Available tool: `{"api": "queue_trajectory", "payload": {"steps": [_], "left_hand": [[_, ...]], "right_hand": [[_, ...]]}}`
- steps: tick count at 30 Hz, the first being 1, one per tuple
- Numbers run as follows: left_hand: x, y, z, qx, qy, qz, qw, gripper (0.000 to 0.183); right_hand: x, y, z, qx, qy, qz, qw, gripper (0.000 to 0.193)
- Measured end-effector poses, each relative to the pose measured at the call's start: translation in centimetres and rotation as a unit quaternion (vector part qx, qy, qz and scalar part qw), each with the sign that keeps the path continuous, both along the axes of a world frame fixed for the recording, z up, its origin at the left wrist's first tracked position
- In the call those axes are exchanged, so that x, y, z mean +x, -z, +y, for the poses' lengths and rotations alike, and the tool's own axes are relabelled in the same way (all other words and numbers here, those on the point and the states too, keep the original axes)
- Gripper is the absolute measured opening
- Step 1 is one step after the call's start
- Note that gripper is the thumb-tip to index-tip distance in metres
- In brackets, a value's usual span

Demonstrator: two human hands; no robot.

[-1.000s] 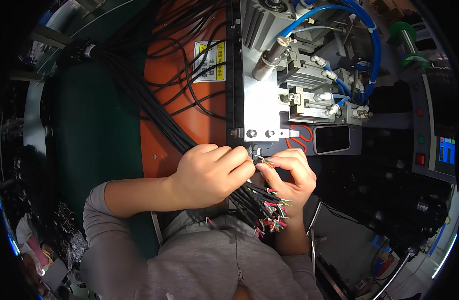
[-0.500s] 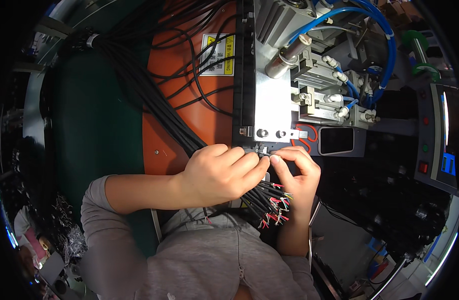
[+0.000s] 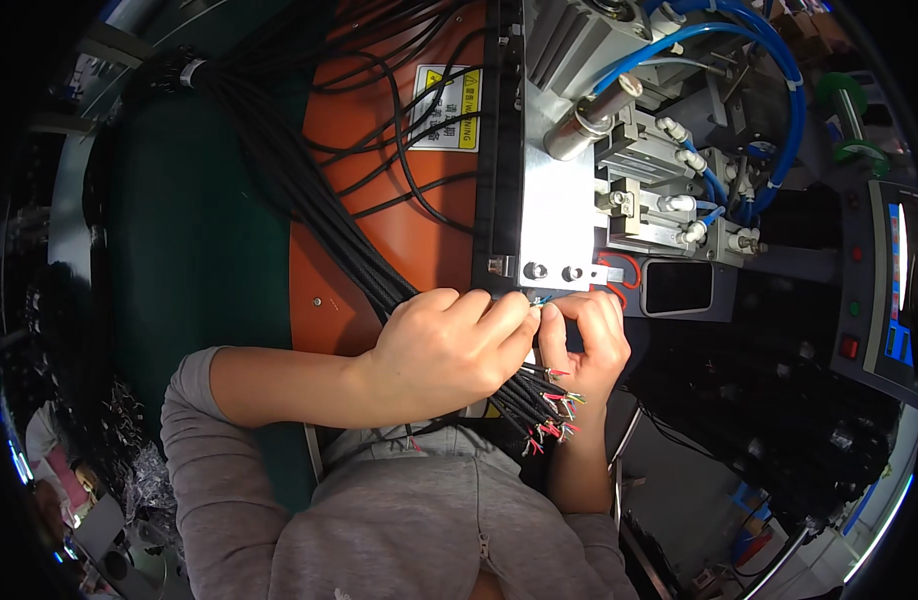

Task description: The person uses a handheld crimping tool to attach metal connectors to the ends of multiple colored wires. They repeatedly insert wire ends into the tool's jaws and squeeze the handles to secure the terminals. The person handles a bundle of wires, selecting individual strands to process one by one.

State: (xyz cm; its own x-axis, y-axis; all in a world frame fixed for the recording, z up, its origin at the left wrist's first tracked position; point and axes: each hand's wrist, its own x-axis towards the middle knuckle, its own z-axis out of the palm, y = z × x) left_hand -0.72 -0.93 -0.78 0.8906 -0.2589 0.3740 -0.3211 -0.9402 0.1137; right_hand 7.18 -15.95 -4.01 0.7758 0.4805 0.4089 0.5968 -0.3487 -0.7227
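My left hand [image 3: 459, 345] is closed in a pinch, its fingertips at the front lower end of a metal machine plate [image 3: 557, 215]. Opposite it, my right hand [image 3: 591, 345] pinches with thumb and forefinger, almost touching the left fingertips. A small bluish strand shows between them; what each hand grips is too small and covered to name. Beneath the left hand runs a bundle of black cables [image 3: 354, 255]. Its stripped ends [image 3: 551, 415], with red, white and yellow-green wires, fan out below the hands, close to my right wrist.
Pneumatic cylinders [image 3: 644, 160] with blue air hoses [image 3: 791, 110] stand at the far right of the plate. A phone [image 3: 677, 287] lies beside a red looped cord [image 3: 631, 275]. An orange panel [image 3: 379, 190] with a warning label [image 3: 447, 108] and a green surface [image 3: 194, 240] lie leftward.
My fingertips have drawn closer together over the small fixture, covering more of it. The right fingers are more upright, and a bluish strand shows there. The machine sits slightly further right in view.
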Motion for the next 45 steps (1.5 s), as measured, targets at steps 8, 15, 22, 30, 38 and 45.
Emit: {"api": "queue_trajectory", "payload": {"steps": [8,15,22,30,38,45], "left_hand": [[0.6,1.1,0.4,-0.044,0.024,-0.074,0.996,0.021],[0.8,0.7,0.1,-0.048,0.021,-0.053,0.997,0.022],[0.6,0.2,0.1,-0.034,0.01,-0.036,0.999,0.024],[0.8,0.7,0.4,-0.046,0.018,-0.074,0.996,0.019],[0.4,0.1,0.6,-0.046,-0.007,-0.026,0.999,0.02],[-0.5,-0.2,0.5,0.026,-0.039,0.015,0.999,0.018]], "right_hand": [[-0.5,1.4,-0.2,0.152,0.049,0.395,0.905,0.006],[-0.3,1.9,-0.3,0.077,0.022,0.091,0.993,0.009],[0.2,1.5,0.0,0.075,0.001,0.066,0.995,0.007],[-0.3,2.4,-0.6,0.234,0.005,0.468,0.852,0.01],[-0.6,2.8,-0.5,0.167,0.031,0.286,0.943,0.007],[0.6,0.4,-2.2,0.178,-0.163,0.135,0.961,0.019]]}}
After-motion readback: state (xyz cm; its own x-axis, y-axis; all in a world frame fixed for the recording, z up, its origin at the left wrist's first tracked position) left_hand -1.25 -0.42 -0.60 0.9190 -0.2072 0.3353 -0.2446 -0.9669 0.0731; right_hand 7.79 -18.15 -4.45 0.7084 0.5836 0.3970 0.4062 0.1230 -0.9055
